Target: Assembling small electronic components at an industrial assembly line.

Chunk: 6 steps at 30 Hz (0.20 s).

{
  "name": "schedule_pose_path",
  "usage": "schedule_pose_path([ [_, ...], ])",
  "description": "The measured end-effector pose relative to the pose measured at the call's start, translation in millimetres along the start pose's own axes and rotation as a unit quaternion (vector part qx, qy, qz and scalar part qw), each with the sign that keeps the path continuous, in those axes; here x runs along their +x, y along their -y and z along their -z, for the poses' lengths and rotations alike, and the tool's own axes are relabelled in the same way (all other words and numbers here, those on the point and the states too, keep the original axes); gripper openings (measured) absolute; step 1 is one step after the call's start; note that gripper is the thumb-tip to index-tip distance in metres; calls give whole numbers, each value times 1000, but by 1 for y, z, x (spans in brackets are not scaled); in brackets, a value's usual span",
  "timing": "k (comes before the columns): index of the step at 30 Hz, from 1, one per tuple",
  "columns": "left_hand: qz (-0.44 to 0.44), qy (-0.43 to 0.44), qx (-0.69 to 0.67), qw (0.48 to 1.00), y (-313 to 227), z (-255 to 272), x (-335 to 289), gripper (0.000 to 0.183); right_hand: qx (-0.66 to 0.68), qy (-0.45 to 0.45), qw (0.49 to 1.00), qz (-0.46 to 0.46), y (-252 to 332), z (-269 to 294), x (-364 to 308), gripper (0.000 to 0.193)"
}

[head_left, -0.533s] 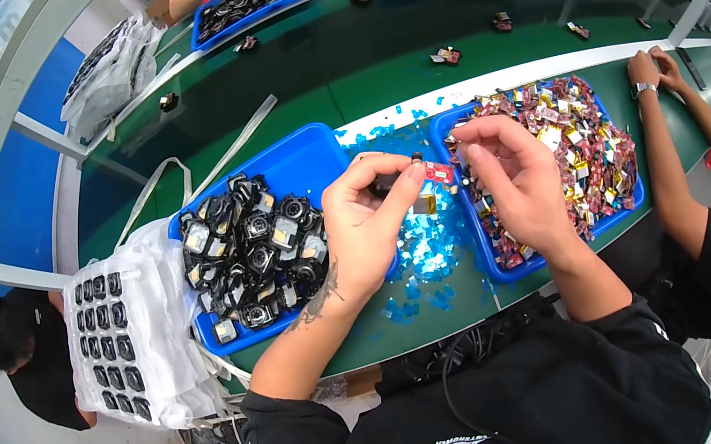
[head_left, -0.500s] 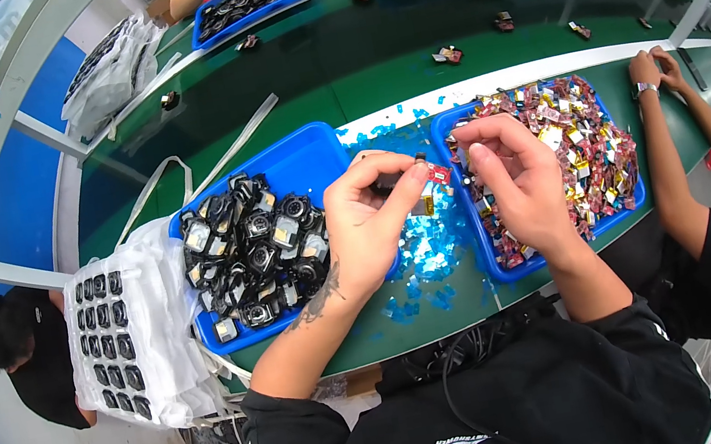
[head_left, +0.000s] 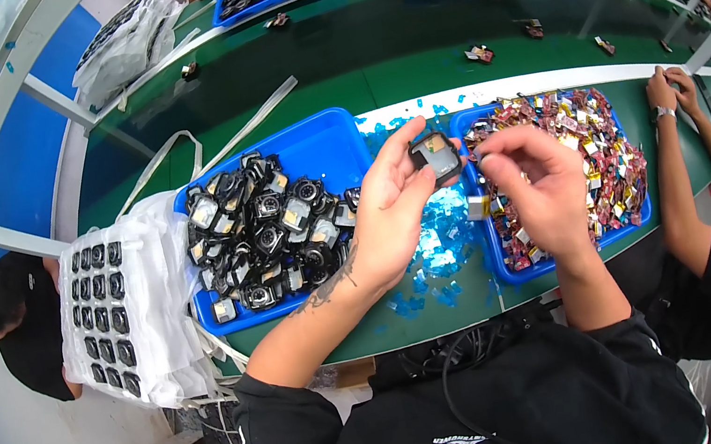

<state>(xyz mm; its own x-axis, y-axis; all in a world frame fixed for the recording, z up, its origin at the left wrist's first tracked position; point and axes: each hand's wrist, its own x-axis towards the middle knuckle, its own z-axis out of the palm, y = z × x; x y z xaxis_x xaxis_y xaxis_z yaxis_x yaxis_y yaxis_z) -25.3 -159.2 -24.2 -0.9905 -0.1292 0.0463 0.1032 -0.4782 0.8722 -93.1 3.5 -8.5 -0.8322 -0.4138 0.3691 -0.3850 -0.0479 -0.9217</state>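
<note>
My left hand (head_left: 395,205), palm partly up, holds a square black watch-like case (head_left: 436,158) between thumb and fingers, its greyish flat face showing. Close beside it, my right hand (head_left: 545,189) has thumb and forefinger pinched near the case's right edge. From behind the right hand's curled fingers sticks out a small silver-and-yellow part (head_left: 478,207); the rest of it is hidden. To the left, a blue tray (head_left: 338,135) holds a heap of similar black cases (head_left: 267,233). On the right, another blue tray (head_left: 517,274) is full of small red circuit boards (head_left: 598,170) with yellow and white pieces.
Blue film scraps (head_left: 441,250) litter the green table between the trays. White sheets of black cases (head_left: 108,304) are stacked at the left. Beyond a white ledge, a green belt carries scattered parts (head_left: 479,55). Co-workers' arms (head_left: 672,157) show at the right and across the belt.
The black case now shows in my left hand, where a red circuit board showed before. My right hand has closed to a pinch beside it, with a silver-and-yellow part. The view has shifted slightly.
</note>
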Motion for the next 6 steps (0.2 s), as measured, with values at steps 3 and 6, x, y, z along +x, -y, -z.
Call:
schedule_pose_path([
  [3,-5,-7,-9,1000,2,-2,0,48,-32,34,999,-20,8,-7,-2,12],
  [6,-16,18,19,1000,4,-6,-3,47,-145,40,988,23,9,-9,3,15],
])
